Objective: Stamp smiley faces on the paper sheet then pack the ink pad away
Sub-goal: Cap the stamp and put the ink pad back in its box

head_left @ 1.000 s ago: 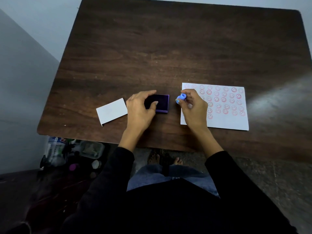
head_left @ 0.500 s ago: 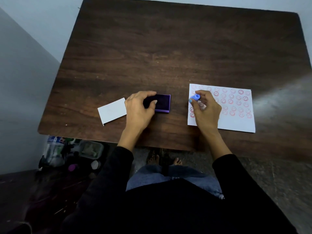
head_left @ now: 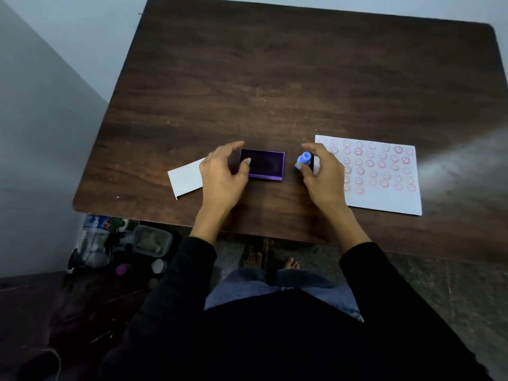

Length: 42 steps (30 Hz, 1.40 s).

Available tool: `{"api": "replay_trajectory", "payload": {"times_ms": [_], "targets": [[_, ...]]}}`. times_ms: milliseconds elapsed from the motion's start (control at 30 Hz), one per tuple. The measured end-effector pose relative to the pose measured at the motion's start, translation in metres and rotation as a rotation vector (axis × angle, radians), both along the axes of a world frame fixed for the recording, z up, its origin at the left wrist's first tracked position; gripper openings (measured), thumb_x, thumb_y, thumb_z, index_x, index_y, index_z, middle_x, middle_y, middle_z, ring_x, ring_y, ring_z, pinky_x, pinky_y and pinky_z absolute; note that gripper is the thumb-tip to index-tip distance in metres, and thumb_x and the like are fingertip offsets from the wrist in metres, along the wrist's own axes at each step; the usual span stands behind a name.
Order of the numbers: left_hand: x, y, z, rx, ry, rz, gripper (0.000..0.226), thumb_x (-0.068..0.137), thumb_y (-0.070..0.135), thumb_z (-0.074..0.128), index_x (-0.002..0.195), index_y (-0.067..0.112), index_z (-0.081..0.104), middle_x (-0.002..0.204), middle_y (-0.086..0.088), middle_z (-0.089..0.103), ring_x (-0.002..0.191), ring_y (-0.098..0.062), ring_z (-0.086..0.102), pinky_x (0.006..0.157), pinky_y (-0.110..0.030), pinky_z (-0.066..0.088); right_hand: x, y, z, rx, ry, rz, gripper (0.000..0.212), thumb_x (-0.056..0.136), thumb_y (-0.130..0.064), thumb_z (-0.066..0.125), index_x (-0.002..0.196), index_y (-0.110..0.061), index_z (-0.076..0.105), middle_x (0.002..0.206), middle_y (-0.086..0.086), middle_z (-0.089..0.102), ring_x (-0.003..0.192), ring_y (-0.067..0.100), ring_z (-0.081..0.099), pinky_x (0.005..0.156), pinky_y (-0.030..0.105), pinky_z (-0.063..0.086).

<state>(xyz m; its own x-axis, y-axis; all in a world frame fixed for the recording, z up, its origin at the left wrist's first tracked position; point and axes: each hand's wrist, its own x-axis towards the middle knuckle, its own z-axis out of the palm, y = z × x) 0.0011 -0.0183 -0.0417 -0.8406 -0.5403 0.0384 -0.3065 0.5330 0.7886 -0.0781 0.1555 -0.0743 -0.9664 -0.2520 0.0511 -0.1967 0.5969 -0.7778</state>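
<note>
A purple ink pad [head_left: 265, 164] lies open on the dark wooden table [head_left: 288, 78], its dark pad facing up. My left hand [head_left: 221, 176] grips its left end with thumb and fingers. My right hand [head_left: 323, 174] holds a small blue stamp [head_left: 304, 158] just right of the ink pad, off the left edge of the paper. The white paper sheet [head_left: 382, 199] lies to the right, covered with several rows of red smiley faces.
A white card-like piece [head_left: 184, 180], possibly the ink pad's cover, lies left of my left hand near the table's front edge. Under the table at the left stand a plastic bottle [head_left: 93, 243] and a container [head_left: 152, 240]. My feet show below the table edge.
My right hand has carried the blue stamp left off the paper, back beside the ink pad. My left hand stays on the ink pad's left end.
</note>
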Motion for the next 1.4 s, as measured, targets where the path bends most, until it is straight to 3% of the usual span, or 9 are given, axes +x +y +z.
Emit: {"api": "replay_trajectory", "payload": {"times_ms": [100, 233, 433, 733, 933, 1067, 1167, 1300, 1400], "targets": [[0.005, -0.005, -0.001, 0.011, 0.066, 0.104, 0.038, 0.083, 0.014, 0.064, 0.12, 0.007, 0.059, 0.12, -0.012, 0.063, 0.114, -0.026, 0.057, 0.1, -0.04, 0.043, 0.005, -0.007, 0.006, -0.017, 0.018, -0.017, 0.051, 0.078, -0.015, 0.069, 0.125, -0.019, 0.05, 0.125, 0.003, 0.058, 0.116, 0.02, 0.049, 0.1, 0.033, 0.036], [0.018, -0.012, 0.001, 0.058, 0.106, 0.326, 0.047, 0.089, 0.028, 0.058, 0.13, 0.007, 0.048, 0.133, -0.01, 0.054, 0.125, -0.022, 0.048, 0.107, -0.042, 0.037, 0.014, -0.038, 0.018, -0.066, 0.132, -0.029, 0.043, 0.088, -0.023, 0.06, 0.129, -0.016, 0.047, 0.122, 0.01, 0.059, 0.113, 0.024, 0.051, 0.1, 0.038, 0.04], [0.043, -0.026, -0.004, 0.064, -0.071, 0.554, 0.062, 0.096, 0.048, 0.036, 0.142, 0.007, 0.03, 0.147, -0.012, 0.041, 0.14, -0.025, 0.03, 0.119, -0.045, 0.011, 0.048, -0.101, 0.021, 0.143, 0.224, 0.341, 0.039, 0.096, -0.018, 0.046, 0.132, -0.004, 0.045, 0.131, 0.017, 0.056, 0.125, 0.031, 0.047, 0.109, 0.042, 0.033], [0.069, -0.031, -0.017, 0.207, -0.092, 0.611, 0.066, 0.096, 0.054, 0.02, 0.144, 0.008, 0.025, 0.148, -0.011, 0.04, 0.144, -0.02, 0.021, 0.118, -0.04, -0.003, 0.076, -0.126, 0.006, 0.35, 0.177, 0.463, 0.039, 0.093, -0.019, 0.049, 0.129, -0.004, 0.045, 0.126, 0.021, 0.059, 0.13, 0.034, 0.04, 0.114, 0.044, 0.025], [0.069, -0.025, -0.015, 0.233, -0.07, 0.614, 0.058, 0.099, 0.045, 0.024, 0.143, 0.007, 0.026, 0.14, -0.006, 0.049, 0.138, -0.02, 0.03, 0.119, -0.042, -0.002, 0.08, -0.129, 0.003, 0.332, 0.142, 0.492, 0.042, 0.093, -0.019, 0.05, 0.131, -0.003, 0.044, 0.131, 0.021, 0.055, 0.134, 0.032, 0.036, 0.117, 0.042, 0.019], [0.06, -0.018, -0.007, 0.228, 0.027, 0.593, 0.053, 0.1, 0.041, 0.027, 0.141, 0.008, 0.03, 0.119, 0.013, 0.048, 0.126, -0.008, 0.033, 0.119, -0.05, 0.007, 0.077, -0.124, 0.009, 0.251, 0.155, 0.428, 0.042, 0.091, -0.015, 0.052, 0.13, -0.003, 0.045, 0.131, 0.019, 0.056, 0.133, 0.032, 0.037, 0.116, 0.044, 0.022], [0.045, -0.012, -0.003, 0.239, 0.093, 0.493, 0.053, 0.098, 0.043, 0.029, 0.14, 0.01, 0.031, 0.132, 0.002, 0.053, 0.13, -0.016, 0.04, 0.115, -0.054, 0.022, 0.068, -0.113, 0.016, 0.162, 0.155, 0.311, 0.04, 0.089, -0.012, 0.054, 0.128, -0.004, 0.047, 0.13, 0.017, 0.057, 0.13, 0.031, 0.041, 0.112, 0.045, 0.031], [0.024, 0.002, -0.004, 0.293, 0.109, 0.33, 0.051, 0.098, 0.041, 0.035, 0.139, 0.012, 0.032, 0.131, 0.003, 0.053, 0.125, -0.017, 0.049, 0.108, -0.039, 0.038, 0.056, -0.091, 0.02, 0.094, 0.114, 0.107, 0.04, 0.088, -0.013, 0.055, 0.127, -0.009, 0.047, 0.128, 0.01, 0.057, 0.123, 0.025, 0.047, 0.103, 0.036, 0.038], [0.012, 0.013, -0.011, 0.305, 0.094, 0.214, 0.051, 0.096, 0.03, 0.047, 0.14, 0.012, 0.032, 0.136, -0.006, 0.053, 0.125, -0.014, 0.051, 0.101, -0.023, 0.04, 0.051, -0.071, 0.018, 0.066, 0.064, -0.025, 0.042, 0.088, -0.013, 0.055, 0.128, -0.01, 0.046, 0.128, 0.009, 0.057, 0.121, 0.024, 0.047, 0.099, 0.04, 0.045]]}}
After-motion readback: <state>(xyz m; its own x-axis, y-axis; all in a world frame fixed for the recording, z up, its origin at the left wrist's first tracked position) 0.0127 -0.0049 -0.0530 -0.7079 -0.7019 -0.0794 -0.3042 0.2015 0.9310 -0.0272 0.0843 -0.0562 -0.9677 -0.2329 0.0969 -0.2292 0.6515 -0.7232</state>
